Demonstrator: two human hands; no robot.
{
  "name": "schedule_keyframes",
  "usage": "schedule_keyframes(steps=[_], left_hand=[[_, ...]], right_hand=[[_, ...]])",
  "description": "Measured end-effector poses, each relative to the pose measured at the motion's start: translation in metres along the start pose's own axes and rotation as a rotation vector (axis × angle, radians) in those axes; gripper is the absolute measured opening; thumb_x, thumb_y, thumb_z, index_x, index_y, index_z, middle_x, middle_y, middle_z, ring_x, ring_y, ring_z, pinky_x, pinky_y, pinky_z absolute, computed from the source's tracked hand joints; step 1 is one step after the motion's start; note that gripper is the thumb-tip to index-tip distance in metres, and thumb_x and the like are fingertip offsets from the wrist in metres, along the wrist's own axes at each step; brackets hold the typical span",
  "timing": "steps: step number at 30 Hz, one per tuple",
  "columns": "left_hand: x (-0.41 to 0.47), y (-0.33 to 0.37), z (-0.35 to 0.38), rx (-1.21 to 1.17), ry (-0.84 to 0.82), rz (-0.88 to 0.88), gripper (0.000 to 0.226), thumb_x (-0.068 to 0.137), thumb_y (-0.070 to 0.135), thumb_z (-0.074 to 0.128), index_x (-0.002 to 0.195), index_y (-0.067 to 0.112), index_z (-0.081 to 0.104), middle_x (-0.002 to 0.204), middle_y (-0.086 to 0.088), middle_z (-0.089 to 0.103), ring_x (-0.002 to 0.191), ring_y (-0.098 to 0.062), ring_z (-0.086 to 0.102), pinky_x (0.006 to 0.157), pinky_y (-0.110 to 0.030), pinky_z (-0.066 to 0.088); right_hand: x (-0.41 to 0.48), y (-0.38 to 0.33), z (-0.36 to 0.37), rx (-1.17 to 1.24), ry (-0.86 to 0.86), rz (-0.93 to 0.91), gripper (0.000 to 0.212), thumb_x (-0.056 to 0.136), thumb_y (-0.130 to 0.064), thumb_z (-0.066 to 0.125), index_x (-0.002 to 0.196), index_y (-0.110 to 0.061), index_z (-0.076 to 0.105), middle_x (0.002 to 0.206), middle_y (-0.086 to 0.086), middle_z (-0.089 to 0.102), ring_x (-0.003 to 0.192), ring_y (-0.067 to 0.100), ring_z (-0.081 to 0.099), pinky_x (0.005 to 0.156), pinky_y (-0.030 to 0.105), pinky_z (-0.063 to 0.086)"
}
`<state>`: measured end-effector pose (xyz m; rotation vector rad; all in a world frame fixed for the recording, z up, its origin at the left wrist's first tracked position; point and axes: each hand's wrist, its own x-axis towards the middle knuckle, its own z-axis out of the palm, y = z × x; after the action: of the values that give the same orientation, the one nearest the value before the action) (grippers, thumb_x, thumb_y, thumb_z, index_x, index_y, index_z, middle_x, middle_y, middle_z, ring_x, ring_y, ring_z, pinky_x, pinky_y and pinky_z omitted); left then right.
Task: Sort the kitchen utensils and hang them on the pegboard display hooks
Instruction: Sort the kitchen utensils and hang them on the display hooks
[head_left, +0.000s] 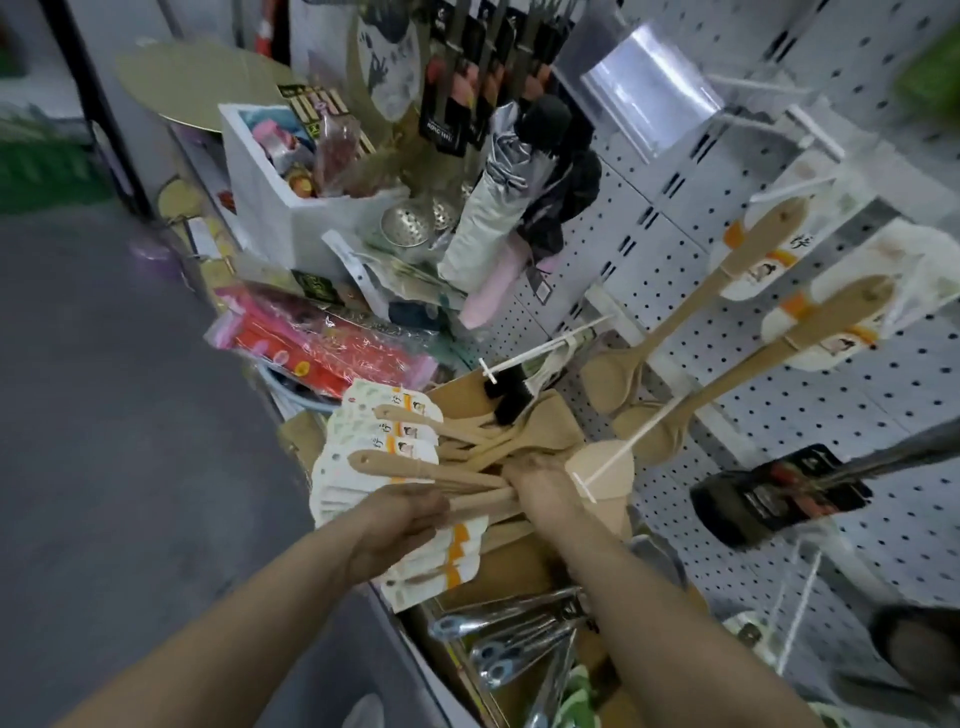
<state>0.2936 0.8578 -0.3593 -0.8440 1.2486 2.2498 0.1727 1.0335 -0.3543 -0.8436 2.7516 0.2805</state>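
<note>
Down nearest me, a cluster of shiny long-handled steel utensils (519, 636) lies in an open brown cardboard box (524, 569), not yet hung. Just beyond them, both my bare forearms reach in. My left grip (400, 525) is closed round the handle ends of a fanned bundle of pale wooden spatulas with white card labels (410, 452), held over the box. My right grip (540, 480) meets the same bundle from the other side, fingers curled down among the handles. Whether it has singled out one spatula, I cannot tell.

Just beside the right grip, a thin white display hook (623, 452) juts from the white perforated pegboard (649, 249); the stretch I can see looks bare. Higher on the board, two groups of wooden spoons with orange-banded labels (691, 306) hang from their hooks, and a black-carded utensil pack (779, 493) hangs off to the right.

Farther back, red and pink plastic packets (332, 348) lie heaped, then a white foam box crammed with mixed goods (270, 197). Above it hangs a row of black-carded tools (467, 104).

I judge the job partway done. Some spoons and carded tools are up, while the bundle in my grips, the steel utensils and the heap remain.
</note>
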Motion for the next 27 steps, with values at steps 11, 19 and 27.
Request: schedule_keyframes(steps=[11, 19, 27], left_hand=[[0.020, 0.009, -0.009, 0.170, 0.179, 0.171, 0.030, 0.094, 0.002, 0.055, 0.122, 0.011, 0.058, 0.122, -0.006, 0.059, 0.112, -0.020, 0.056, 0.099, -0.032, 0.044], [0.033, 0.033, -0.008, 0.326, 0.109, 0.127, 0.035, 0.093, 0.002, 0.057, 0.128, 0.005, 0.056, 0.120, -0.008, 0.060, 0.106, -0.021, 0.057, 0.100, -0.034, 0.045], [0.031, 0.078, -0.012, 0.519, -0.069, 0.091, 0.043, 0.089, 0.013, 0.066, 0.130, 0.006, 0.055, 0.126, -0.009, 0.057, 0.119, -0.023, 0.053, 0.108, -0.037, 0.040]], right_hand=[[0.012, -0.001, 0.036, 0.210, -0.040, 0.245, 0.058, 0.085, -0.017, 0.023, 0.137, -0.017, 0.048, 0.142, 0.011, 0.038, 0.132, 0.030, 0.032, 0.109, 0.042, 0.033], [0.003, -0.018, 0.036, 0.258, -0.091, 0.357, 0.079, 0.092, 0.003, 0.047, 0.156, -0.027, 0.013, 0.164, 0.008, -0.001, 0.142, 0.035, 0.025, 0.111, 0.047, 0.037], [-0.012, -0.048, 0.015, 0.381, -0.091, 0.505, 0.098, 0.083, 0.015, 0.054, 0.158, -0.024, 0.005, 0.163, 0.010, 0.004, 0.137, 0.033, 0.038, 0.104, 0.036, 0.046]])
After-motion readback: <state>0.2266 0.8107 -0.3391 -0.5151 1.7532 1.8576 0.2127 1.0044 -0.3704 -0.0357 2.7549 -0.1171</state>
